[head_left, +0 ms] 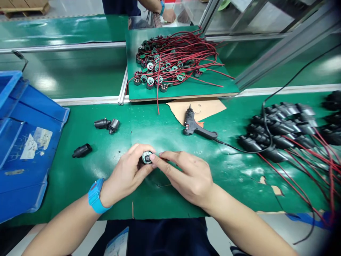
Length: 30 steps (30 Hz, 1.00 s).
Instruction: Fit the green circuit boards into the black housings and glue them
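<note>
My left hand [130, 165], with a blue wristband [96, 196], is closed around a small round part with a circuit board [146, 157] facing up. Its dark body is mostly hidden by the fingers. From the right, my right hand [188, 172] reaches in with thumb and forefinger almost pinched at the board's edge. Whatever lies between those fingertips is too small to make out. Farther off, a black glue gun [197, 125] rests on a piece of brown cardboard [210, 108].
Black plastic housings [82, 150] lie at the left beside a blue bin [29, 149]. A raised green board [183, 93] bears many round motors with red wires [186, 53]. Black housings with wires [279, 128] are piled at the right. Another person's arm [151, 5] shows beyond.
</note>
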Motion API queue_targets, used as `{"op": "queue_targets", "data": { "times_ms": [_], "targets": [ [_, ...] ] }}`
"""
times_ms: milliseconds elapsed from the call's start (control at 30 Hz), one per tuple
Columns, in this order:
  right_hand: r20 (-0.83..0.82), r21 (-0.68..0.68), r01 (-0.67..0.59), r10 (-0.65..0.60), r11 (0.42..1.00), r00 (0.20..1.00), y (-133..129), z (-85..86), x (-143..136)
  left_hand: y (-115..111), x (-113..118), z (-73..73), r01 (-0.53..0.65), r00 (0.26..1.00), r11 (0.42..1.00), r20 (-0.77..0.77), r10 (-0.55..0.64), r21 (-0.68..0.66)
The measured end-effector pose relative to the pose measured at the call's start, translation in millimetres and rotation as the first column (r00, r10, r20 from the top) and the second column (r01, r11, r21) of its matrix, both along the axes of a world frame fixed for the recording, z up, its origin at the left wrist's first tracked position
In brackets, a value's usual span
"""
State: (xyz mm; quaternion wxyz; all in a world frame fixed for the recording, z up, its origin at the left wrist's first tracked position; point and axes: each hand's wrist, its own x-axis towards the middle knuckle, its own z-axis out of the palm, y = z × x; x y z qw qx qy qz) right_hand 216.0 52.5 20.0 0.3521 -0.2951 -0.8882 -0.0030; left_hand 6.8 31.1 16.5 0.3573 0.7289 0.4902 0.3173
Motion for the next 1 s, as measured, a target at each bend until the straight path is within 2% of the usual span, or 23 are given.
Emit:
{"op": "queue_targets", "data": {
  "times_ms": [167,267,400,500,600,833,900,1000],
  "targets": [
    [0.141,0.129,0.011,-0.029,0.992,0.99,-5.0,7.7,-0.4,-0.8,-0.3,2.1,0.057,0.994,0.992,0.103,-0.046,-0.114],
    [0.165,0.12,0.007,-0.027,0.993,0.986,-5.5,8.2,-1.4,0.2,0.0,2.2,0.046,0.985,0.984,0.171,-0.016,-0.173],
    [-0.003,-0.05,-0.011,0.01,0.999,1.0,-3.1,5.8,-3.0,1.2,-0.5,-0.7,0.008,0.981,0.976,0.193,0.036,-0.219],
    [-0.144,-0.245,0.001,-0.038,0.97,0.989,-3.1,6.3,-4.6,1.9,-0.5,-0.7,-0.005,0.984,0.978,0.172,0.041,-0.206],
    [-0.21,-0.324,0.005,-0.077,0.946,0.975,-5.9,7.2,-6.6,2.9,1.0,2.4,-0.02,0.993,0.986,0.112,0.039,-0.168],
    [-0.178,-0.266,0.03,-0.08,0.963,0.981,-11.0,5.7,-10.6,0.6,4.8,4.1,-0.035,0.999,0.992,0.026,0.038,-0.119],
    [-0.151,-0.31,0.03,-0.08,0.95,0.985,-9.1,5.1,-8.8,-0.9,4.9,3.0,-0.056,0.998,0.994,0.011,0.057,-0.097],
    [-0.098,-0.446,0.002,-0.051,0.895,0.994,-3.6,4.2,-3.5,-1.9,4.0,3.4,-0.057,0.998,0.995,0.007,0.058,-0.078]
  ]
}}
